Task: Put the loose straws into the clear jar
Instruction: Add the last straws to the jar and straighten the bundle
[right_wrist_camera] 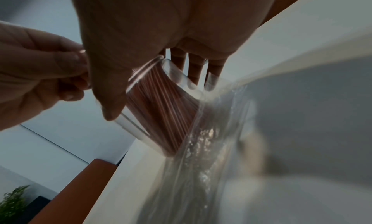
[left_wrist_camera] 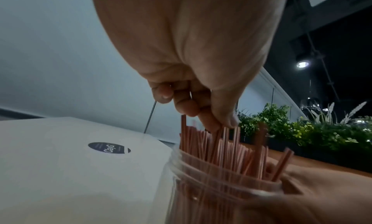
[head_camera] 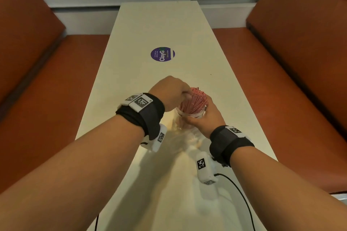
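Straws — light, thin, easily bent — fill the jar; your right hand wraps its slick wall, your left hand pinches their tops.

Clear jar is looking like smooth transparent plastic with a ridged threaded neck, catching glossy highlights. Pink straws inside are appearing thin, smooth, matt. Cream table is showing a smooth, slightly glossy laminate-like top. Crinkled clear plastic bag is glinting, shiny. Benches are looking like smooth orange-brown vinyl. Black wrist straps are looking like matt cloth.
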Motion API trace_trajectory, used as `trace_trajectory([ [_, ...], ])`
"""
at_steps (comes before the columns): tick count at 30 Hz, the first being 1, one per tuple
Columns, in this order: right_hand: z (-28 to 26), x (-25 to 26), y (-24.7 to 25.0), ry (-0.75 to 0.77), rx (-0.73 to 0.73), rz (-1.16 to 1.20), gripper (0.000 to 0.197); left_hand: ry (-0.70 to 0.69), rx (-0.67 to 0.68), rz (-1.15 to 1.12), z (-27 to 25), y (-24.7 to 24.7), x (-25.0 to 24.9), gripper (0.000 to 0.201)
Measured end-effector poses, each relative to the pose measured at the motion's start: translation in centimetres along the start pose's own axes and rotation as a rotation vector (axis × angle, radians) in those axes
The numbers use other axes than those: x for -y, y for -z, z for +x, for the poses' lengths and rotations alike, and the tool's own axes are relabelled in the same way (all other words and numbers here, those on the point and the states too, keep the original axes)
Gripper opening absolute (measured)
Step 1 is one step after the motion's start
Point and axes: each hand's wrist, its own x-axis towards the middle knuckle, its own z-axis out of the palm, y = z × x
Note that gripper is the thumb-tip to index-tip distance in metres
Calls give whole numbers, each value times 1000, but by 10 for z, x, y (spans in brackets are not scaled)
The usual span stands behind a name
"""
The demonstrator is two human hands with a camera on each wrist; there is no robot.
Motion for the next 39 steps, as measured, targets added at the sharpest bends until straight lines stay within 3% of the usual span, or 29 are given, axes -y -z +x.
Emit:
trace_trajectory([
  [1, -1, 1, 0, -2, 2, -6, 78, 7, -57, -52, -1, -3, 0, 29],
  [4, -1, 3, 2, -20, 12, -22, 70, 48, -429, -277, -9, -10, -3, 40],
  [5, 0, 3, 4, -23, 20, -26, 61, 62, -432, -293, -10, -14, -5, 53],
  [8, 3, 8, 3, -4, 64, -76, 45, 109, -62, -85, -5, -34, -15, 93],
  [10, 2, 11, 4, -16, 74, -78, 45, 130, 31, -66, 3, -46, -21, 85],
  [13, 0, 10, 5, -44, 58, -44, 60, 154, -17, -98, 11, -49, -24, 64],
  [15, 0, 9, 5, -51, 47, -19, 68, 131, -146, -120, 1, -48, -20, 63],
  [18, 1, 3, 3, -26, 29, -8, 75, 132, -622, -219, -37, -53, -7, 34],
  [19, 1, 1, 2, -19, 23, -24, 79, 205, -675, -220, -52, -58, -3, 25],
  [20, 2, 1, 2, -10, 24, -37, 81, 321, -600, -232, -64, -63, 0, 22],
  [22, 4, -1, 1, -5, 29, -52, 82, 545, -162, -172, -74, -79, 4, 24],
  [23, 5, -2, 0, -2, 31, -55, 82, 581, 38, -135, -75, -85, 4, 29],
  [25, 7, -4, -2, -1, 27, -63, 85, 536, 211, -75, -70, -97, -2, 44],
  [28, 8, -5, -5, -6, 25, -63, 86, 479, 230, 31, -63, -107, -14, 40],
  [32, 7, -7, -4, 21, 15, -43, 83, 588, 323, -62, -87, -99, -12, 22],
  [39, 4, -4, 0, 31, 32, 17, 82, 890, 65, -363, -229, -60, 18, 28],
])
